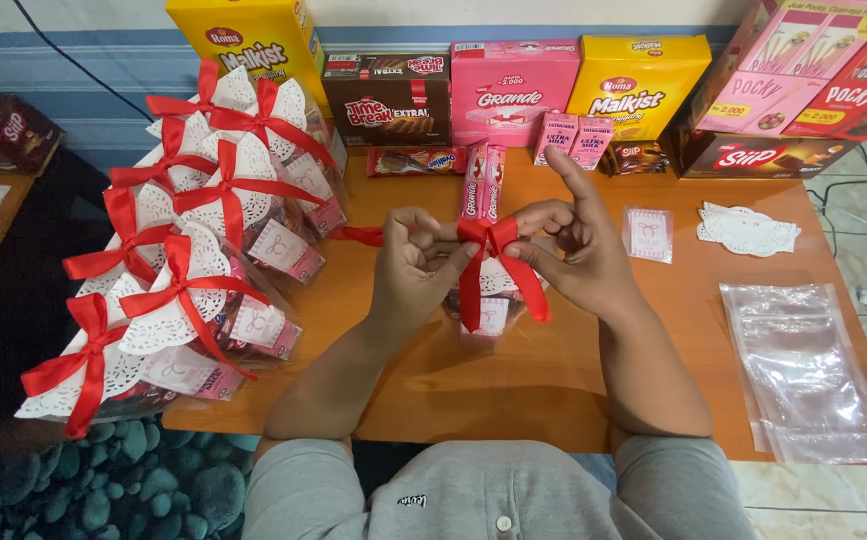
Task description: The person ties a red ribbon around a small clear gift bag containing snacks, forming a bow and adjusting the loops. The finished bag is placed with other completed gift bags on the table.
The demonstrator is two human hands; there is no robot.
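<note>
While both hands pinch the red bow (493, 238), left hand (415, 262) and right hand (571, 245) flank it; ribbon tails hang toward the person over the bag (488, 315).

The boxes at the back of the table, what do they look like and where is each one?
Tall yellow box: back left, upright.
Dark brown box: beside it, low and wide.
Pink box: back middle.
Second yellow box: right of the pink one.
Pink and red cartons: back right, tilted, atop a dark box.
Clear plastic bags: front right, flat.
</note>
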